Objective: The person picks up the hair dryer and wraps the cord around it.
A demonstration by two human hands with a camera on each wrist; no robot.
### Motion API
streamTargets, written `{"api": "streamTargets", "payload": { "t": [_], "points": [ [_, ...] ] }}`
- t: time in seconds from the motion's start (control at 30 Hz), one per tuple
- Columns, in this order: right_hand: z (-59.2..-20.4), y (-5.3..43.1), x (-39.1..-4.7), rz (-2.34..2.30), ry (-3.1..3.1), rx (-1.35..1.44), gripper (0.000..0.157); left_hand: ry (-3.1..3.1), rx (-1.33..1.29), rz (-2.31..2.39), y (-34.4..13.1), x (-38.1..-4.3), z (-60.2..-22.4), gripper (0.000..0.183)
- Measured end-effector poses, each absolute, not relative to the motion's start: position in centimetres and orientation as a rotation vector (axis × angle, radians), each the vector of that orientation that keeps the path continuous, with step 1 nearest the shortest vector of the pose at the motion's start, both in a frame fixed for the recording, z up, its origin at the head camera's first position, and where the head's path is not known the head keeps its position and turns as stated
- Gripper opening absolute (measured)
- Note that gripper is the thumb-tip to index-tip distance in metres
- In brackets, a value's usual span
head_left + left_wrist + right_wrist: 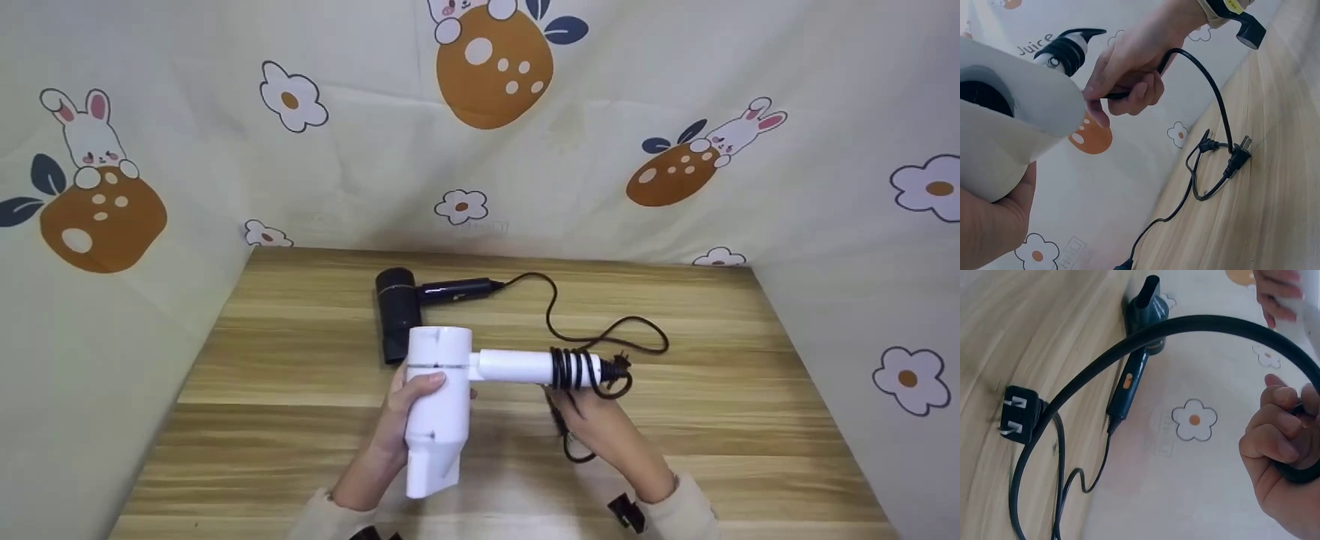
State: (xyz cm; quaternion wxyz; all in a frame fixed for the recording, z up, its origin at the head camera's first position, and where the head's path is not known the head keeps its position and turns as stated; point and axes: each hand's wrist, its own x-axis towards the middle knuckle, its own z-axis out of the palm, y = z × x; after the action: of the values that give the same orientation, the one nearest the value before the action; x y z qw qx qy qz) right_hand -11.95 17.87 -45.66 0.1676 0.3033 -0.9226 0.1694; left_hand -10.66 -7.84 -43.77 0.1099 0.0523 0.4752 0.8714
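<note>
My left hand (394, 420) grips the barrel of a white hair dryer (439, 405), thumb across its front. Its nozzle points down and toward me; the handle extends right. Black cord (568, 367) is wound in several turns round the handle's end. My right hand (604, 424) is just below those turns, and in the left wrist view its curled fingers (1137, 95) pinch the cord. From that hand, a length of cord (1207, 323) arcs across the right wrist view. A two-pin plug (1019, 414) shows beside it; which cord it belongs to I cannot tell.
Behind the white dryer, a black hair dryer (397, 300) lies on the wooden table (285, 375). Its thin cord (551, 307) loops off to the right. Patterned cloth (360, 165) hangs at the back and both sides.
</note>
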Motion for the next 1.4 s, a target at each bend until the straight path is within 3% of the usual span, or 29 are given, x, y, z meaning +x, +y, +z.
{"api": "streamTargets", "payload": {
  "t": [0.07,0.4,0.8,1.0,1.4],
  "points": [
    [-45.4,17.2,-11.8,0.845,-2.68,0.744,0.02,1.402,0.127,2.586,-7.7,-10.6,-43.7,0.031],
    [-44.0,16.7,-10.7,0.751,-2.575,0.954,0.003,1.52,-0.05,2.639,-7.5,-10.8,-43.5,0.038],
    [-42.6,17.2,-10.2,0.664,-2.43,0.962,0.011,1.792,-0.016,2.569,-7.2,-10.8,-43.5,0.055],
    [-41.6,18.1,-10.6,0.704,-2.33,0.979,0.018,1.904,-0.032,2.501,-7.2,-11.1,-43.8,0.057],
    [-39.2,19.5,-12.3,0.644,-2.185,0.989,0.018,1.931,0.041,2.352,-7.2,-11.2,-43.5,0.056]
  ]
}}
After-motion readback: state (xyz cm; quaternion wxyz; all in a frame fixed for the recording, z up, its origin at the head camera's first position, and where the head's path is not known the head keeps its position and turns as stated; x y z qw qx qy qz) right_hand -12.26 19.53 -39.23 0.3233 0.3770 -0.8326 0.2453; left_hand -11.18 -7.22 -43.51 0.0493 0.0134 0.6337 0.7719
